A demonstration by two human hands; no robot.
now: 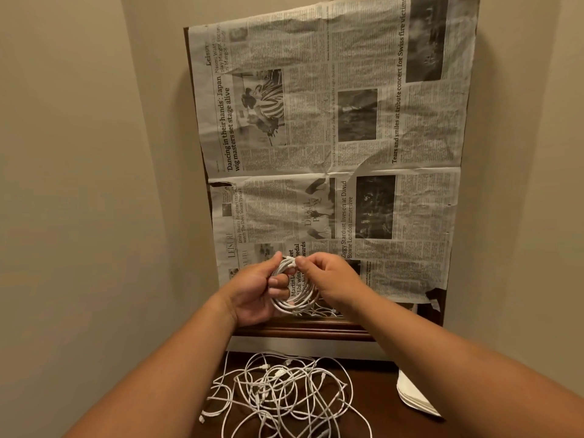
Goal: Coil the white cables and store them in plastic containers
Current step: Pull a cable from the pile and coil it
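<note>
A white cable wound into a small round coil (292, 294) is held up in front of the newspaper. My left hand (257, 294) grips the coil's left side with its fingers curled through the loop. At the top of the coil my right hand (328, 279) pinches the cable's white end. Below, a loose tangle of several white cables (284, 396) lies on the dark wooden table (379, 403). No plastic container is in view.
A large newspaper sheet (331, 153) covers a dark-framed panel leaning against the beige wall behind the table. A stack of white lids or sheets (414, 396) lies at the table's right edge.
</note>
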